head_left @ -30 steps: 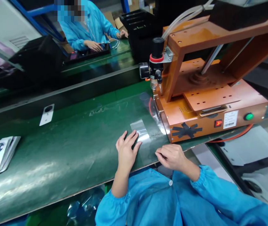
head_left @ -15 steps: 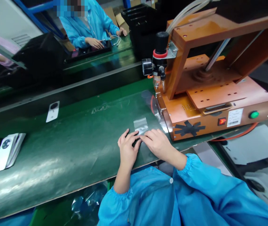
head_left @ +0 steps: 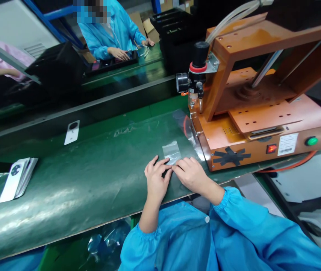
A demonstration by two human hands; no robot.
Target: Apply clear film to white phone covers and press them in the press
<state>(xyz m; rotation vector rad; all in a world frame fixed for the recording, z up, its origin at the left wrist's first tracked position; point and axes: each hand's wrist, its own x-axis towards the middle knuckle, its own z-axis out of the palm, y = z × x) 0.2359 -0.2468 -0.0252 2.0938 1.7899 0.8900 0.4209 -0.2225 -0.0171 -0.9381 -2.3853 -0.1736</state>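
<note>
At the middle of the grip, my left hand (head_left: 156, 177) and right hand (head_left: 191, 174) meet over a small clear film (head_left: 170, 150); the film lies on the green bench top (head_left: 104, 162), its far part showing beyond my fingertips; my left forefinger and thumb are bent towards each other, a small gap between them; my right fingers are curled and bunched, tips together at the film's near edge; I cannot tell whether either hand has the film pinched. Just right of the film stands an orange machine (head_left: 258, 151), its front bearing a star of black tape (head_left: 232, 156), a lit red switch (head_left: 271, 149) and a green button (head_left: 311, 141); a round gauge (head_left: 182, 82) projects from its side. Farther left lie a single white panel (head_left: 72, 133) with a dark circle and, nearer me, a fanned stack of white panels (head_left: 10, 185); across the bench, a co-worker in blue (head_left: 122, 24) rests hands at a black tray (head_left: 109, 67).
</note>
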